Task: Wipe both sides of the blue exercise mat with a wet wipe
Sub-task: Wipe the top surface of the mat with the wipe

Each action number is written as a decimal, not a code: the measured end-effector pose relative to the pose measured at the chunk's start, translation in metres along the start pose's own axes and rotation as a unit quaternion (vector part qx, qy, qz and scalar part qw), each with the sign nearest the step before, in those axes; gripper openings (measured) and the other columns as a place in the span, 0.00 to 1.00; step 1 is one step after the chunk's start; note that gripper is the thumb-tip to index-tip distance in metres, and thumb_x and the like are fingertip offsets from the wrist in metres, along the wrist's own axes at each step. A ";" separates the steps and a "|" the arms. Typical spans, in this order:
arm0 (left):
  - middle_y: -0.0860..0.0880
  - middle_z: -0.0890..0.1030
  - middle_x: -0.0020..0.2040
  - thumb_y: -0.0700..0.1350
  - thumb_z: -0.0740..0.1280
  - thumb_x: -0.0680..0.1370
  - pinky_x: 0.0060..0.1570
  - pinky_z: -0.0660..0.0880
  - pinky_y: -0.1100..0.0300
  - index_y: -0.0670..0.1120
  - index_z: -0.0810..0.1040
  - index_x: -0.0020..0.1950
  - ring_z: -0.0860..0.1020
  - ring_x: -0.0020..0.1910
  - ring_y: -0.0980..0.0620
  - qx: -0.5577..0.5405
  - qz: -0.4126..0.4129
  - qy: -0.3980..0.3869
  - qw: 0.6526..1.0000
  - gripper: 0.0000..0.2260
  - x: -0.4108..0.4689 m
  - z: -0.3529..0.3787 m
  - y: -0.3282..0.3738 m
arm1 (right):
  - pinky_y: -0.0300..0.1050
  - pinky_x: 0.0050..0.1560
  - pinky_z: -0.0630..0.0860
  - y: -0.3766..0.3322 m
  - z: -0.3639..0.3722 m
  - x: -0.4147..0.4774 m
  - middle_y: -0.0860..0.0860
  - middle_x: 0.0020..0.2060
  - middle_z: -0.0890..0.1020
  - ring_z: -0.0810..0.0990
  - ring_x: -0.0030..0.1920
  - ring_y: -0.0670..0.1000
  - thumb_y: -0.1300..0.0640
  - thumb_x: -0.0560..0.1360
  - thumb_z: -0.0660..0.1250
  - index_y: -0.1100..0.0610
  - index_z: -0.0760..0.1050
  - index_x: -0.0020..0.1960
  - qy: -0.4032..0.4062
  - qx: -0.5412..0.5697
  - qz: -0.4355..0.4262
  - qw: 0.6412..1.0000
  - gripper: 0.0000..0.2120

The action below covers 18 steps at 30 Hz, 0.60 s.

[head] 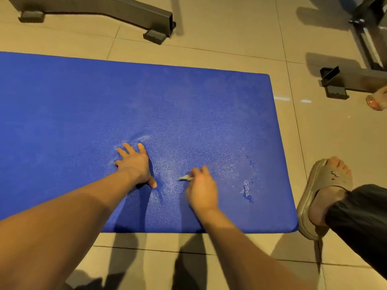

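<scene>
Two hands on blue exercise mat (104, 101) — left hand (134, 164) flat, fingers (128, 148) splayed; right hand (202, 189) pinching wet wipe (185, 177) at fingertips.

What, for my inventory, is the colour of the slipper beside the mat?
Khaki-beige; the slipper shows best in the head view.
</scene>
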<state>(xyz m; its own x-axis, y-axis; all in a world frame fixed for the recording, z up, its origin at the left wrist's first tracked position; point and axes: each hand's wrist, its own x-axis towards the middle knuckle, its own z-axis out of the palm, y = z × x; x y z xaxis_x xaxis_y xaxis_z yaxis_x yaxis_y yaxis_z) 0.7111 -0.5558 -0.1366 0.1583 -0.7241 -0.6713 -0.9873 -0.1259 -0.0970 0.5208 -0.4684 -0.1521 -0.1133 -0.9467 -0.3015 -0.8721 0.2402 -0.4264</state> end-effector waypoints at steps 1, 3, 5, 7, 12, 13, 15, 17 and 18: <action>0.30 0.39 0.80 0.63 0.84 0.56 0.71 0.62 0.30 0.43 0.36 0.82 0.44 0.78 0.26 0.000 -0.002 0.000 1.000 0.72 0.000 0.000 0.000 | 0.53 0.44 0.73 -0.013 0.010 -0.008 0.57 0.57 0.74 0.79 0.48 0.62 0.60 0.78 0.62 0.57 0.77 0.54 -0.008 0.006 -0.029 1.000 0.08; 0.30 0.39 0.80 0.63 0.84 0.56 0.72 0.62 0.30 0.43 0.36 0.82 0.44 0.78 0.26 0.000 -0.004 0.001 1.000 0.72 0.000 0.000 0.001 | 0.53 0.44 0.75 -0.027 0.020 -0.017 0.57 0.55 0.74 0.78 0.47 0.60 0.55 0.79 0.63 0.57 0.78 0.52 -0.010 0.006 -0.074 0.997 0.08; 0.31 0.39 0.80 0.64 0.84 0.56 0.72 0.62 0.31 0.43 0.36 0.82 0.44 0.78 0.26 0.002 -0.003 -0.001 1.000 0.73 -0.001 -0.001 0.000 | 0.52 0.44 0.74 -0.018 0.015 -0.014 0.55 0.53 0.74 0.78 0.47 0.59 0.54 0.80 0.62 0.57 0.78 0.50 -0.019 -0.011 -0.086 0.996 0.09; 0.31 0.39 0.80 0.64 0.84 0.56 0.71 0.62 0.30 0.43 0.36 0.82 0.44 0.78 0.26 0.003 -0.001 -0.002 1.000 0.73 0.000 -0.001 0.001 | 0.50 0.43 0.72 0.006 -0.002 -0.005 0.55 0.52 0.75 0.79 0.49 0.60 0.57 0.79 0.63 0.56 0.79 0.48 -0.022 -0.022 -0.058 0.998 0.07; 0.30 0.39 0.79 0.63 0.84 0.57 0.71 0.62 0.29 0.43 0.36 0.82 0.44 0.78 0.26 0.000 -0.004 -0.005 1.000 0.72 0.000 -0.001 0.001 | 0.51 0.40 0.69 0.083 -0.053 0.006 0.56 0.49 0.79 0.76 0.43 0.61 0.58 0.78 0.63 0.57 0.73 0.48 0.066 -0.010 0.095 0.993 0.03; 0.30 0.39 0.79 0.63 0.84 0.56 0.71 0.62 0.29 0.43 0.36 0.82 0.43 0.78 0.26 -0.001 -0.004 -0.006 1.000 0.73 0.001 -0.001 0.001 | 0.50 0.39 0.67 0.089 -0.056 0.006 0.56 0.47 0.79 0.74 0.41 0.61 0.58 0.79 0.63 0.57 0.71 0.47 0.083 0.001 0.116 0.990 0.03; 0.30 0.38 0.79 0.63 0.84 0.56 0.71 0.61 0.29 0.43 0.36 0.82 0.43 0.78 0.26 -0.004 -0.004 -0.008 1.000 0.73 0.001 -0.001 0.001 | 0.50 0.39 0.66 0.085 -0.054 0.005 0.57 0.48 0.79 0.76 0.44 0.62 0.59 0.79 0.65 0.57 0.71 0.46 0.092 0.016 0.123 0.988 0.04; 0.30 0.38 0.79 0.63 0.84 0.56 0.71 0.61 0.29 0.43 0.36 0.82 0.43 0.78 0.26 -0.004 -0.004 -0.010 1.000 0.73 0.001 -0.002 0.001 | 0.52 0.43 0.69 0.064 -0.037 0.001 0.58 0.51 0.79 0.78 0.49 0.63 0.60 0.79 0.64 0.60 0.75 0.48 0.077 0.034 0.102 0.991 0.03; 0.30 0.38 0.79 0.63 0.84 0.56 0.71 0.61 0.29 0.43 0.36 0.82 0.43 0.78 0.26 -0.004 -0.003 -0.009 1.000 0.73 0.000 -0.002 0.001 | 0.52 0.45 0.70 0.049 -0.024 -0.003 0.58 0.52 0.79 0.79 0.50 0.63 0.60 0.79 0.64 0.61 0.76 0.49 0.061 0.037 0.080 0.994 0.04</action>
<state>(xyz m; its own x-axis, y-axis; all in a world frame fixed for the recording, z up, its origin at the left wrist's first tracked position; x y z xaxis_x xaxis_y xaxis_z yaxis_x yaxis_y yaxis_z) 0.7101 -0.5574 -0.1355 0.1648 -0.7108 -0.6838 -0.9860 -0.1369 -0.0953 0.4667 -0.4592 -0.1522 -0.3091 -0.9130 -0.2663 -0.8008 0.4009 -0.4449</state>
